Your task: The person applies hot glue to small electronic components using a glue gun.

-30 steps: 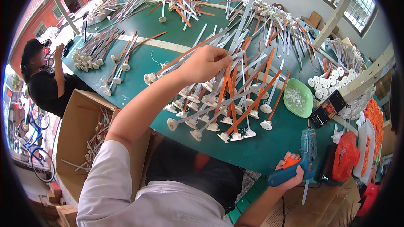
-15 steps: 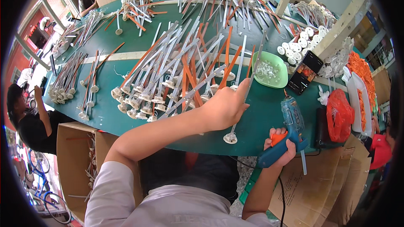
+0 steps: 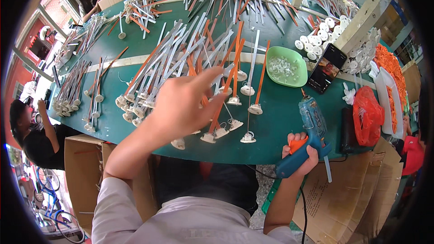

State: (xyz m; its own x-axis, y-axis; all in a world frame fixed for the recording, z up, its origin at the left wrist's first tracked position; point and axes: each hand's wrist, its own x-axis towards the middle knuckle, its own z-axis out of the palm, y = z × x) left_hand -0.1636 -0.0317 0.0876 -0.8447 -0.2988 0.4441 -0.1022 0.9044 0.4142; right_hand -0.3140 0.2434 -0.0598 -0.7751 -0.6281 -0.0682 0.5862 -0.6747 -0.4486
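Note:
My left hand (image 3: 183, 106) is over the near side of the pile, slightly blurred, with index finger and thumb stretched apart. I see nothing gripped in it. Below and around it lie silver and orange strips (image 3: 181, 54) with round white bases (image 3: 129, 108); the hand hides part of them. Right of its fingertips, several separate strips lie with their bases (image 3: 247, 137) toward me. In my right hand (image 3: 312, 160), closed round the handle, is a blue glue gun (image 3: 313, 119) with an orange trigger. Its nozzle points away from me, and a clear glue stick hangs from its rear.
A green bowl (image 3: 285, 79) of small translucent pieces stands beside a phone (image 3: 326, 68) with a lit screen. Farther right are white discs (image 3: 323, 36), a red plastic bag (image 3: 367, 117) and a white tray (image 3: 389, 104). Open cardboard boxes (image 3: 86, 176) flank me. Other people sit at the left.
My left hand has moved left and nearer me, and its fingers have parted from a long silver strip. More separate strips show right of the pile. The right hand still grips the glue gun.

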